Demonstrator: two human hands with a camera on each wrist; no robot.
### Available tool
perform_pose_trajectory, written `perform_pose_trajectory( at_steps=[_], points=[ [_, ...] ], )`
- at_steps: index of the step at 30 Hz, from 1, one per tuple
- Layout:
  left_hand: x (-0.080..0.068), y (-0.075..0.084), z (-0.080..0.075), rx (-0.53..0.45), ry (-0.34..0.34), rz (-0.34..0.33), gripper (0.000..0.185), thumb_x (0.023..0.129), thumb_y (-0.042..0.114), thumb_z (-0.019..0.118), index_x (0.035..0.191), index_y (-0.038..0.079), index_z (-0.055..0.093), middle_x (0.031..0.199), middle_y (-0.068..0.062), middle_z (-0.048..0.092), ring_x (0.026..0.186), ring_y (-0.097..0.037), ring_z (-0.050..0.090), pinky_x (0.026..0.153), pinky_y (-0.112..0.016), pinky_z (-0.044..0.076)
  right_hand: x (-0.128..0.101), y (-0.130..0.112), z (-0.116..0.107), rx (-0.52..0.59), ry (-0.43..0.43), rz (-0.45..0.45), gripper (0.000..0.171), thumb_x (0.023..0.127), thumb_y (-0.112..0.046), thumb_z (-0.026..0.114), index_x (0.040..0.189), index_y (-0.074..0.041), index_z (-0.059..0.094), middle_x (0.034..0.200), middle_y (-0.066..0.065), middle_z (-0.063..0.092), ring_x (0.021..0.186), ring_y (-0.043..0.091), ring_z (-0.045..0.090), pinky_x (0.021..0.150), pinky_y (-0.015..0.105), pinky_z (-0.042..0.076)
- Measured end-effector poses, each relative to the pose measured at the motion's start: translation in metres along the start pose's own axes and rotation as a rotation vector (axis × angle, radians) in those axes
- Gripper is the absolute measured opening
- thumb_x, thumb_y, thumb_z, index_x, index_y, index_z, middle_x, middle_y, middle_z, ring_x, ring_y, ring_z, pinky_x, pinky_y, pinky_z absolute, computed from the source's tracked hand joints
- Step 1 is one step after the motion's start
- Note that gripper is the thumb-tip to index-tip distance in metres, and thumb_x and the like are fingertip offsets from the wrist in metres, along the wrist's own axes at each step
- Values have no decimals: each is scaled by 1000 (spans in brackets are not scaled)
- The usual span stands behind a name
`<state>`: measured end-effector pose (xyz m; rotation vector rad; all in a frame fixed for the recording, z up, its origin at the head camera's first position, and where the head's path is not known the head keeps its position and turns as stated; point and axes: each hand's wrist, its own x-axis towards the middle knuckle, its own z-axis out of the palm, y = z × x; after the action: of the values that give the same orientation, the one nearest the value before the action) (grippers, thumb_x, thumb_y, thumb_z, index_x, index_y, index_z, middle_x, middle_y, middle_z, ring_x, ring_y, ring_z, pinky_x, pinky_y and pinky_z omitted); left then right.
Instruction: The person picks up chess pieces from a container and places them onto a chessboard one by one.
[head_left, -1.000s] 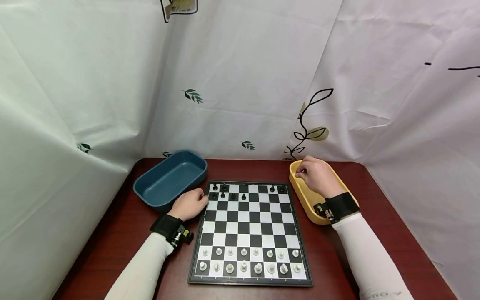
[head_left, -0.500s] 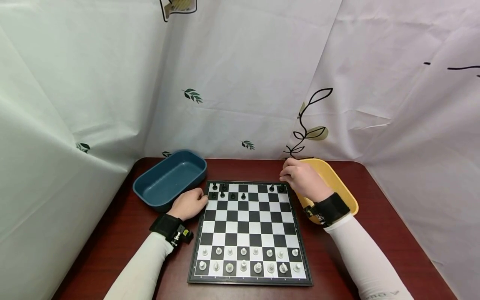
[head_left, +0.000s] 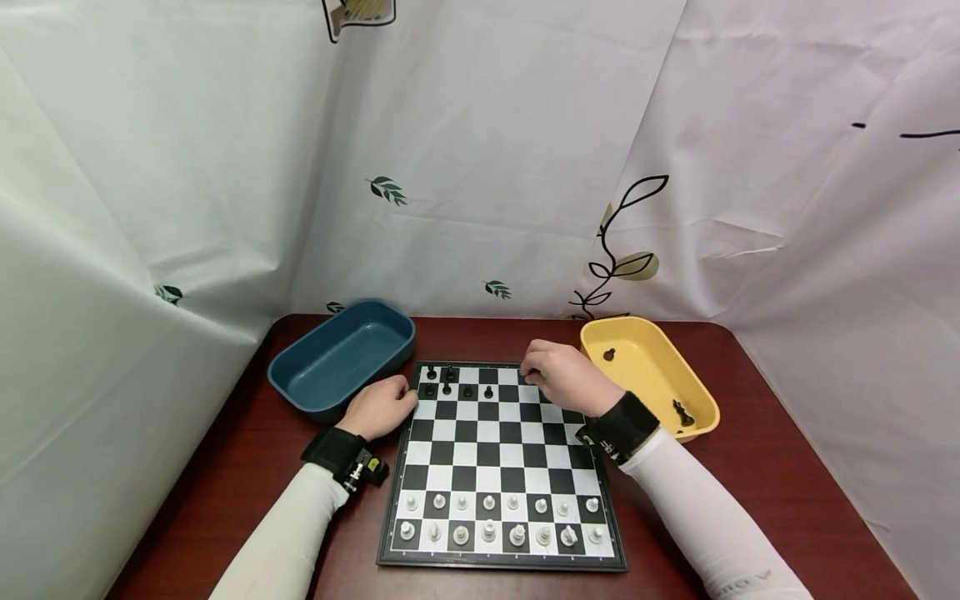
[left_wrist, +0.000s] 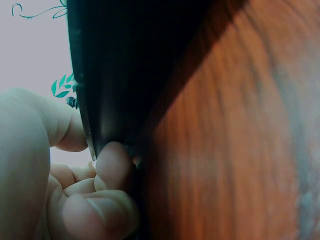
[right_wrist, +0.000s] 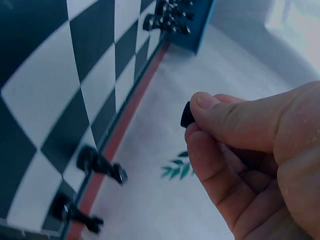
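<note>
My right hand (head_left: 564,379) hung over the far edge of the chessboard (head_left: 501,467), its fingers (right_wrist: 220,165) and thumb pinching a small black piece (right_wrist: 187,115); the right wrist view showed only the piece's dark end poking out past the thumb tip, so I could not tell which piece it was. My left hand (head_left: 381,407) lay at the board's far left corner, its curled fingers (left_wrist: 112,162) gripping the board's edge against the surface (head_left: 255,467).

Progress, as judged from the layout: the white pieces (head_left: 498,518) stood complete in two rows on the near side. Of the black pieces on the board (head_left: 454,383), only six were visible, grouped at the far left, with any further ones hidden beneath my right hand. The yellow tray (head_left: 697,385) to the right held two loose black pieces (head_left: 682,412), well apart from each other. The blue tray (head_left: 296,387) on the left showed nothing inside. I judged the white side finished and the black side less than half set out, with one piece in hand and two waiting in the tray.

Markings: faint lettering on my right sleeve (head_left: 738,577) was too small to read. The curtain (head_left: 480,167) behind bore only leaf prints. No brand could be read.
</note>
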<state>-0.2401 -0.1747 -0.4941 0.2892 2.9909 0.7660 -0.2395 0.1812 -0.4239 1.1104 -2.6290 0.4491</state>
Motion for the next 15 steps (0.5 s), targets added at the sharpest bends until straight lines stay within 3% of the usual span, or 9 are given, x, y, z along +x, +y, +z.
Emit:
perform_pose_trajectory(
  at_steps=[10,15],
  points=[
    [0,-2,2,-6,-4,5,29,106,31,57,82,16,57,73,-4,50,63,-22,49,65,-37,37,11,-6,23,17,-116,73,18,94,1,85,111,-7,83,105,2,73,94,17,71,87,38,61],
    [-1,-4,2,-11,1,10,30,107,31,57,81,16,56,73,-4,49,62,-22,48,65,-37,37,14,-5,32,56,-122,46,18,95,4,83,109,-7,82,104,2,72,94,18,71,87,39,60]
  ],
)
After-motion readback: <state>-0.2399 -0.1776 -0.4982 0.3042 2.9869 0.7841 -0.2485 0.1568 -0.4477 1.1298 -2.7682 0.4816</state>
